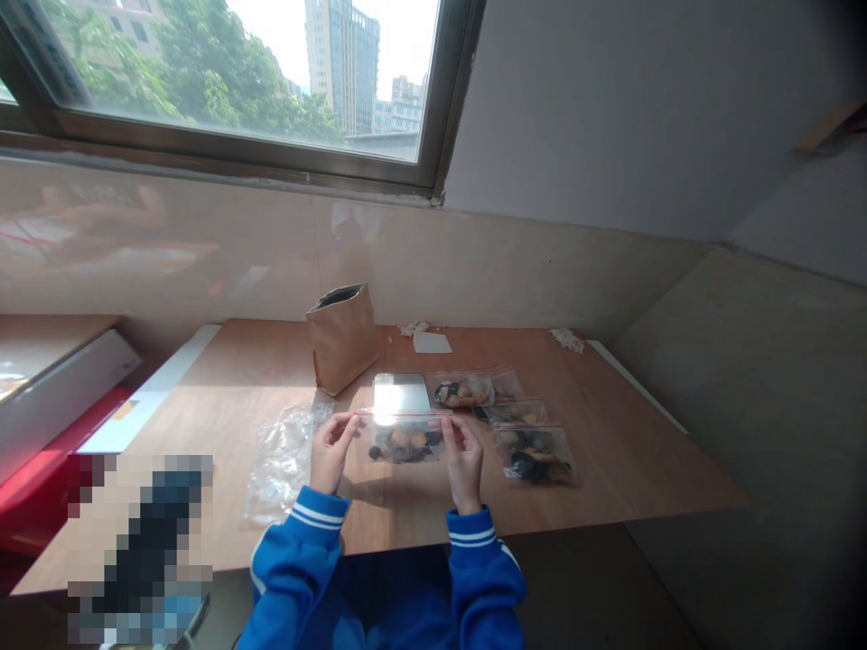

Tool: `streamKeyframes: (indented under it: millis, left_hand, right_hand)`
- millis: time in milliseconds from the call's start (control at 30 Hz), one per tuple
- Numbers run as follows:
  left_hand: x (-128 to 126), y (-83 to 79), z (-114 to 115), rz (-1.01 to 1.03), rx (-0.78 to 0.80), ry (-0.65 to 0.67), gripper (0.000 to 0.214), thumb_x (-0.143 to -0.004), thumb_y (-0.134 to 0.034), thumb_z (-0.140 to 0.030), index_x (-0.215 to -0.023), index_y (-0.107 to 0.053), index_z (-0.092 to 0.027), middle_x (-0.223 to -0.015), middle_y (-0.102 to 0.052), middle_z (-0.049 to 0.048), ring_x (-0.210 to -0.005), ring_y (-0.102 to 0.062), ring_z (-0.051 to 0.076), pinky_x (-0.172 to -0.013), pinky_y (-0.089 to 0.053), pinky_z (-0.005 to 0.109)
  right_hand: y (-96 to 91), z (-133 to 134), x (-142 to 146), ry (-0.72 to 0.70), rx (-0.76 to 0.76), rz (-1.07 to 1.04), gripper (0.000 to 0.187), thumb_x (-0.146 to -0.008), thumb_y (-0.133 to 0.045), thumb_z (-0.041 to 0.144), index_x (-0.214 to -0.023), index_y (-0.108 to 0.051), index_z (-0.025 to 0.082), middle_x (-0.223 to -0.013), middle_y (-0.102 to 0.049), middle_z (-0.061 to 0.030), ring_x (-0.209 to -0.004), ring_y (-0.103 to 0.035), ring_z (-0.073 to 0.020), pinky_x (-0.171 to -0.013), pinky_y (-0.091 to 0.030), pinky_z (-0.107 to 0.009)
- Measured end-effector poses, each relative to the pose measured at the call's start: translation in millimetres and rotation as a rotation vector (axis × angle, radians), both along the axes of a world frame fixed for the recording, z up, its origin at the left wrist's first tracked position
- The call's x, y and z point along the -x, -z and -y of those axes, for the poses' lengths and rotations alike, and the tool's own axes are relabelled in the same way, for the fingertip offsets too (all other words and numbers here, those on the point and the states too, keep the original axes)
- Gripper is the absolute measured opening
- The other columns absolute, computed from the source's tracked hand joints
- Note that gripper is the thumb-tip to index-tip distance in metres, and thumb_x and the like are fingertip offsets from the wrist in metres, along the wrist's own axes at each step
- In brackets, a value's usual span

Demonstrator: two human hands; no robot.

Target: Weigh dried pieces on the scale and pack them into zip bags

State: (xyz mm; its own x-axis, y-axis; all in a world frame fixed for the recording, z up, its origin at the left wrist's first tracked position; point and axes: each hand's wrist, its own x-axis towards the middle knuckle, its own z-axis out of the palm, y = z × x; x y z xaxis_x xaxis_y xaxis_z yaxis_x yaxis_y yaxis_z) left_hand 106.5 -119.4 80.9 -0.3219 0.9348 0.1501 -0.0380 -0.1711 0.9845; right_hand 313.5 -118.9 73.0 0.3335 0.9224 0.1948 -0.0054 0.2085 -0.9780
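Observation:
A clear zip bag [405, 442] with a red seal strip hangs between my two hands, dark and tan dried pieces inside it. My left hand [331, 447] pinches the bag's top left corner. At the top right corner, my right hand [464, 459] pinches the same strip. Just beyond the bag lies a flat device with a shiny, glaring top [399, 390], its near edge hidden by the bag. Several filled zip bags lie to the right, among them a near one [538, 456] and a far one [467, 390]. Crumpled clear plastic [284, 460] rests beside my left hand.
An open brown paper bag [343, 338] stands at the back left of the wooden table [629, 469]. Near the wall are a white paper [432, 342] and crumpled tissues [567, 339]. A blurred patch [145, 542] covers the left front; a red object [60, 451] is beyond the table's left edge.

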Motion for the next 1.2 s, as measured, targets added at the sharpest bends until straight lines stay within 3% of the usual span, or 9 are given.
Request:
streamKeyframes:
  millis: [200,633,800,1000,1200]
  left_hand:
    - [-3,8.2,0,0.035,0.040,0.000,0.036,-0.072,-0.072,-0.050,-0.082,-0.069,-0.015,-0.075,-0.070,0.0059,-0.071,-0.065,0.017,-0.066,-0.054,0.027]
    - [-2,32.4,-3,-0.017,0.091,-0.025,0.042,-0.071,-0.070,-0.055,-0.083,-0.068,-0.014,-0.082,-0.070,0.0073,-0.074,-0.066,0.018,-0.074,-0.053,0.032]
    - [-7,29.2,-2,-0.027,0.091,0.066,0.036,-0.069,-0.073,-0.050,-0.079,-0.071,-0.016,-0.082,-0.071,0.0071,-0.076,-0.066,0.019,-0.071,-0.054,0.031]
    - [-10,25.3,-2,0.005,0.061,0.078,0.034,-0.069,-0.073,-0.049,-0.077,-0.070,-0.016,-0.078,-0.070,0.0058,-0.079,-0.066,0.020,-0.080,-0.054,0.033]
    - [3,33.9,-3,0.006,0.119,0.048,0.035,-0.069,-0.073,-0.049,-0.079,-0.070,-0.015,-0.080,-0.070,0.0056,-0.075,-0.067,0.018,-0.077,-0.053,0.032]
  right_hand:
    - [9.6,2,-6,-0.041,0.052,0.063,0.042,-0.085,-0.058,0.059,-0.083,-0.071,0.019,-0.085,-0.075,-0.0082,-0.083,-0.069,-0.0245,-0.079,-0.052,-0.034]
    - [30.4,0,4,0.057,0.059,0.027,0.043,-0.083,-0.060,0.059,-0.079,-0.068,0.018,-0.080,-0.074,-0.0081,-0.077,-0.068,-0.0217,-0.076,-0.053,-0.033]
    - [39.4,-3,4,-0.002,0.091,-0.021,0.040,-0.074,-0.071,0.056,-0.083,-0.070,0.018,-0.082,-0.073,-0.0069,-0.078,-0.067,-0.0217,-0.073,-0.053,-0.032]
    - [36.8,-2,5,-0.113,0.117,0.006,0.034,-0.073,-0.074,0.050,-0.083,-0.073,0.017,-0.084,-0.074,-0.0066,-0.080,-0.066,-0.0210,-0.076,-0.052,-0.032]
    - [39.1,-5,-3,-0.031,0.152,0.039,0.044,-0.069,-0.075,0.057,-0.084,-0.073,0.015,-0.083,-0.074,-0.0083,-0.077,-0.066,-0.0210,-0.075,-0.052,-0.032]
